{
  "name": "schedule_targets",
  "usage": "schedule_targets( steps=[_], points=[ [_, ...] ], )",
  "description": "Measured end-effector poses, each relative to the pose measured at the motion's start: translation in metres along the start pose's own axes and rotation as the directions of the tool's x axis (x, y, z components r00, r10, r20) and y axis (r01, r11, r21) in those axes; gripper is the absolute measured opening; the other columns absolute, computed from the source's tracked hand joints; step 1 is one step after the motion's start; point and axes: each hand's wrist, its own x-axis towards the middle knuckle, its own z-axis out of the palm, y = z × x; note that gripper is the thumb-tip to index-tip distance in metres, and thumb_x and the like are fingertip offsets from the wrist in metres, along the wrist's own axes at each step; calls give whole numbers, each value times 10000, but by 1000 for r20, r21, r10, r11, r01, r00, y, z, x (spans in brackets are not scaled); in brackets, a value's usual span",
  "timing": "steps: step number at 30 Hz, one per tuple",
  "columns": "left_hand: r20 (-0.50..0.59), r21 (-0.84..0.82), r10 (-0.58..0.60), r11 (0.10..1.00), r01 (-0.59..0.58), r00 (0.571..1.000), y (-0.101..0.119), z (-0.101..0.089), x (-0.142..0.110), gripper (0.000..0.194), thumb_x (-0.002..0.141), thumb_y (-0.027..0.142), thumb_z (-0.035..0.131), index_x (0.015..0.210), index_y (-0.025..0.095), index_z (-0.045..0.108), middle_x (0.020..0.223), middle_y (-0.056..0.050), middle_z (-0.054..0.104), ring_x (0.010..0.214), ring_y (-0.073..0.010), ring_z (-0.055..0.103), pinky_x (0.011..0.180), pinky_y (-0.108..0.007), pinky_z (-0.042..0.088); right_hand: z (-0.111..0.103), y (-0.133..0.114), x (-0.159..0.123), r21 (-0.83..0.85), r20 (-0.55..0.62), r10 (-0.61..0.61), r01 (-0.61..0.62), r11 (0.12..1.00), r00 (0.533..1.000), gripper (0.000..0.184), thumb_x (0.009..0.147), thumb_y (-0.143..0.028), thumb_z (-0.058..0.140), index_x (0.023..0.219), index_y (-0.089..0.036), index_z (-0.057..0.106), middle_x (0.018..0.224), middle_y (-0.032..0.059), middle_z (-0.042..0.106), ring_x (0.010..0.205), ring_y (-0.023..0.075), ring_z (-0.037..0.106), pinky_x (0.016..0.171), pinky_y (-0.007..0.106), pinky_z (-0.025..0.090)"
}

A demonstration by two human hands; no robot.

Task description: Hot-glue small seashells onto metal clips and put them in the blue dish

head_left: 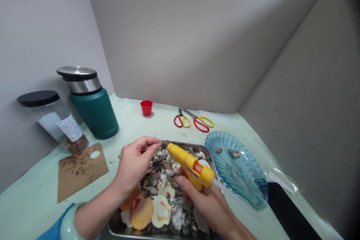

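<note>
My right hand [201, 198] is wrapped round the handle of a yellow hot glue gun [187, 161], with a clear glue stick [233, 197] trailing from its back end. The gun points up and to the left. Thumb and fingers of my left hand [137, 161] pinch a small dark shell [165, 143] right by the nozzle; whether the two touch I cannot tell. Beneath both hands lies a metal tray [212, 157] of mixed seashells, among them an orange scallop shell [142, 212] and a white scallop shell [161, 212] at the near side.
A blue scalloped plate [244, 180] with small shells is on the right, beside a black object [291, 212]. Behind the tray are two scissors [204, 122] and a red cup [146, 108]. Left stand a green bottle [97, 112], a clear jar [60, 120] and a stained brown board [83, 170].
</note>
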Motion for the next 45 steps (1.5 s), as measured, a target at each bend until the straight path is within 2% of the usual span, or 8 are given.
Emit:
schedule_targets(
  steps=[7,13,18,26,32,35,39,45],
  points=[
    [18,-7,-1,1000,1,1000,1,1,0,228,720,382,658,810,177,702,678,-7,669,522,-109,513,432,-181,407,0,0,1,-16,-10,-28,28,999,1000,352,745,-462,648,945,-173,664,647,5,597,532,126,536,510,237,449],
    [-11,19,-1,1000,1,1000,2,0,0,213,727,377,654,792,179,699,645,4,657,523,-109,510,435,-180,397,0,0,0,-30,5,-51,52,998,999,362,736,-470,650,953,-180,661,764,31,634,560,131,546,536,256,474],
    [-6,12,2,1000,-2,1000,1,0,0,217,729,379,654,802,179,696,657,5,660,527,-107,507,440,-178,395,0,-1,0,-7,1,-26,26,1000,1000,377,730,-484,650,950,-178,663,699,13,616,536,126,532,522,250,455],
    [3,-9,-4,1000,4,1000,2,0,-1,206,723,370,655,792,180,693,646,8,650,508,-101,490,423,-174,386,1,-4,0,-11,-9,-101,101,995,995,320,735,-452,659,900,-178,682,675,9,611,509,117,507,480,231,435],
    [1,-25,3,1000,-3,1000,2,0,1,229,715,384,648,804,179,696,646,1,647,485,-109,488,418,-192,384,0,2,1,94,-17,-88,89,992,996,353,722,-469,680,918,-177,658,657,6,610,514,121,526,491,241,439],
    [60,-72,-33,997,38,998,4,0,-1,243,702,393,663,794,170,691,600,9,615,441,-89,439,397,-184,345,-1,-2,3,241,-78,-118,133,961,990,381,724,-487,681,940,-178,624,700,7,630,505,104,520,510,240,449],
    [240,-156,-71,982,110,968,9,3,-8,231,690,381,691,768,164,676,475,52,492,391,-48,329,376,-155,242,-2,-12,8,367,-200,-91,161,916,975,381,725,-452,696,954,-178,562,591,-36,592,458,86,492,474,208,428],
    [405,-130,-158,965,227,901,14,9,-22,228,671,390,686,725,170,662,409,77,387,364,-43,264,365,-156,170,-5,-12,13,433,-105,-109,144,890,988,357,740,-411,684,949,-170,523,475,-73,535,405,86,476,446,195,400]
  ],
)
